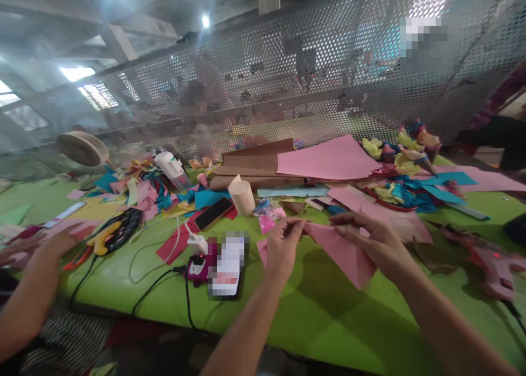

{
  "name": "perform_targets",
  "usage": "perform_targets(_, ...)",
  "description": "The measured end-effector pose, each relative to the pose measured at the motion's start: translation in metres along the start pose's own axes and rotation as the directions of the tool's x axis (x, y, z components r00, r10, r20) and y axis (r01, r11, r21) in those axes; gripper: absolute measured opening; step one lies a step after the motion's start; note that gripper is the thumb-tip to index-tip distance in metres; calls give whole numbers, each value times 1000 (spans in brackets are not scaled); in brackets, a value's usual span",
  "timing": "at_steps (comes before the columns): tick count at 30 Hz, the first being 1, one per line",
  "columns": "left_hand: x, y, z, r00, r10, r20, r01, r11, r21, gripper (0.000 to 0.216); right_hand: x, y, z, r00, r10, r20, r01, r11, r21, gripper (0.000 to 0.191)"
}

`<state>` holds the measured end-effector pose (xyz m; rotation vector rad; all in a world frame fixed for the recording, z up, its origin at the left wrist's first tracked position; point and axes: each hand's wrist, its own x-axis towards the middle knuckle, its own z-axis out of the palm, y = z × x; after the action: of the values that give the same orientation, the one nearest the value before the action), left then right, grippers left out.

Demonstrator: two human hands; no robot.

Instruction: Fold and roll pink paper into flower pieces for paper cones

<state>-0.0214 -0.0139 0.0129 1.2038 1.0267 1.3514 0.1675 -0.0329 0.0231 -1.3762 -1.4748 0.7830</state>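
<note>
Above a green table [329, 310] I hold a pink paper sheet [343, 252] folded to a pointed shape. My left hand [283, 244] pinches its left corner with fingers closed. My right hand [365, 239] grips the sheet's upper edge, fingers curled over it. The paper hangs down toward me between both hands. A small bag with pink bits [267, 214] lies just behind my left hand.
A phone [228, 266] and a charger with cables [197, 244] lie left of my hands. A glue gun [493, 263] rests at right. Paper sheets [329, 159], scraps [143, 192] and a beige paper cone [242, 195] crowd the back. Another person's arm [36, 277] reaches in at left.
</note>
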Motion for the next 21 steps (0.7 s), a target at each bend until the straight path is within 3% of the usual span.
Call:
perform_targets(4,0,-1,-1,1000,12,20,-11,1000,-28,19,3,0,0,1000,5,-15,-5,1000,8,50)
perform_targets(7,2,-3,-4,998,8,57,-8,1000,-3,20,4,1,3,992,-89,-91,85,995,-55,51)
perform_targets(10,3,0,-9,992,53,113,-72,982,172,15,3,1,3,967,-233,-107,214,963,-162,45)
perform_targets(12,2,4,-11,972,151,179,-208,907,365,14,2,-1,4,948,-308,-80,285,934,-217,39)
perform_targets(14,1,8,-10,928,239,285,-359,774,521,20,1,-4,4,934,-354,-48,332,911,-243,36)
perform_targets(16,-1,10,-8,885,258,389,-456,655,602,22,0,-6,6,928,-372,-15,357,900,-250,34)
perform_targets(21,-2,6,-7,858,224,462,-503,553,664,21,0,-3,6,951,-307,-22,295,930,-218,32)
